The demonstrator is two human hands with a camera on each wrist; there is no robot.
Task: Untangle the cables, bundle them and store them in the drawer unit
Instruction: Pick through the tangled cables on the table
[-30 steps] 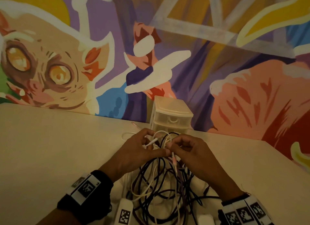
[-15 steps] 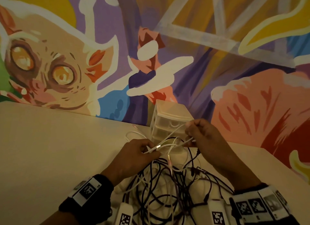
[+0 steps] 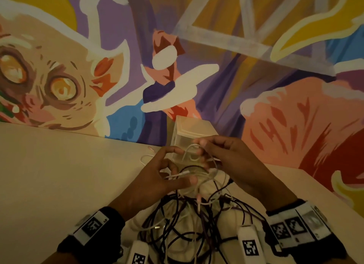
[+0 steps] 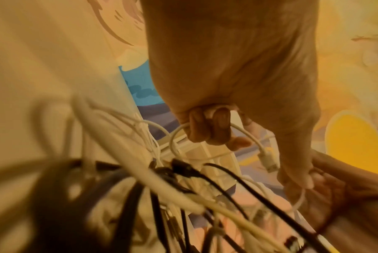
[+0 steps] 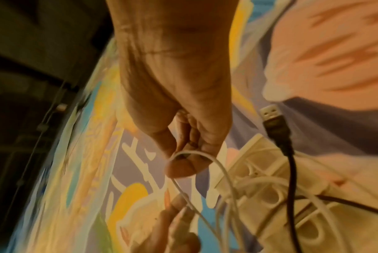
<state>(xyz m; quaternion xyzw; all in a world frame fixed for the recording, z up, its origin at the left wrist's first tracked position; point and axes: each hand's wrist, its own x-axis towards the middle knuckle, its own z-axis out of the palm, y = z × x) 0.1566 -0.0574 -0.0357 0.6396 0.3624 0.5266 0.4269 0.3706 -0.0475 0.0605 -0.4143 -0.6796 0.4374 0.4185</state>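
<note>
While both hands work above the worktop (image 3: 59,175), a tangle of cables (image 3: 189,220) lies heaped at 6 o'clock, dark strands crossing pale ones, with a pink-tipped lead hanging among them. Left hand (image 3: 157,177) sits at centre, its fingers curled round a white cable (image 3: 183,173); the left wrist view shows that cable looped through the bent fingers (image 4: 209,130), with its white connector (image 4: 268,159) hanging free beside the thumb. Right hand (image 3: 230,161), at about 1 o'clock of the left and nearly touching it, pinches a raised loop of the same white cable between thumb and forefinger; the right wrist view shows the thin loop arching over the thumb tip (image 5: 181,167). Drawer unit (image 3: 189,133), pale and translucent, stands at 12 o'clock against the painted wall (image 3: 256,47), partly hidden behind the hands; drawers closed as far as can be told. A black USB plug (image 5: 272,118) dangles near the unit in the right wrist view. Marker-tagged bands (image 3: 92,226) on both wrists. Wrist views blurred at the edges.
</note>
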